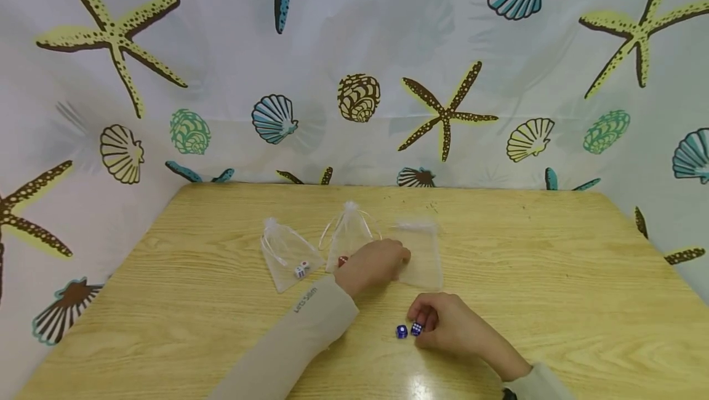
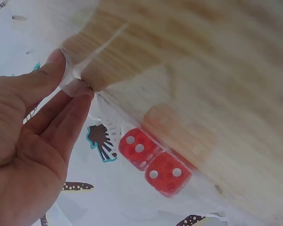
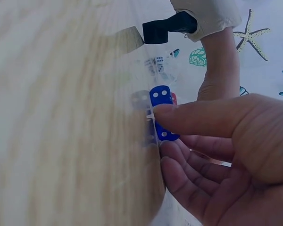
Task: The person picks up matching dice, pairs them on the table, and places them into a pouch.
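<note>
My left hand (image 1: pixel 376 264) reaches over the middle of the table. Its thumb and fingers pinch the edge of the right-hand sheer white organza bag (image 1: pixel 423 261), which lies flat. Beside that hand, a second organza bag (image 1: pixel 351 228) holds red dice (image 2: pixel 168 173), partly covered by the wrist in the head view. My right hand (image 1: pixel 456 329) is low on the table, thumb and fingertips around a blue die (image 1: pixel 416 328). Another blue die (image 1: pixel 401 331) sits just left of it. In the right wrist view the thumb partly hides the blue dice (image 3: pixel 161 95).
To the left lies a third organza bag (image 1: pixel 279 246) with white dice (image 1: pixel 301 270) inside. The wooden table (image 1: pixel 554 264) meets a hanging cloth (image 1: pixel 332 49) printed with starfish and shells at its back and sides.
</note>
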The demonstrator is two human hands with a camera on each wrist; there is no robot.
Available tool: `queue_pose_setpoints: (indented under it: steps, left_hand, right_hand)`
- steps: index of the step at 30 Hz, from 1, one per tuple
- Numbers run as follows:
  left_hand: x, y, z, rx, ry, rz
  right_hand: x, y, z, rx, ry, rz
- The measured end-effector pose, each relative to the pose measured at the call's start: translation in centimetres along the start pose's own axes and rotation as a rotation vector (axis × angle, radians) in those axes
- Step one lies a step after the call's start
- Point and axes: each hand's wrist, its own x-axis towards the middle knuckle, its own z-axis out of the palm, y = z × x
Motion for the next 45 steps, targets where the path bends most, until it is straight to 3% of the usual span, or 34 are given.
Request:
queue_pose_setpoints:
  steps: [4, 12, 17, 28, 35, 45]
  left_hand:
    - [0.2, 0.3, 0.2, -0.017, 0.050, 0.015]
    - [0.1, 0.8, 0.2, 0.086, 0.138, 0.049]
    - [-0.5, 0.7, -0.1, 0.090, 0.178, 0.056]
    - [-1.9, -0.1, -0.5, 0.052, 0.247, -0.019]
    - [-3.6, 0.0, -1.2, 0.073, 0.397, -0.006]
    - [-5.7, 0.1, -1.6, 0.004, 0.580, -0.018]
  right_hand:
    - [-0.2, 0.1, -0.2, 0.006, -0.011, 0.003]
    - [-0.6, -0.4, -0.7, -0.028, -0.020, 0.014]
    - [-0.8, -1.3, -1.2, -0.031, -0.023, 0.023]
    - [-1.7, -2.7, -3.6, -0.025, 0.012, 0.029]
    - [-1.9, -3.3, -5.1, -0.099, 0.064, 0.035]
    - [-1.4, -3.8, -5.8, -0.135, 0.101, 0.052]
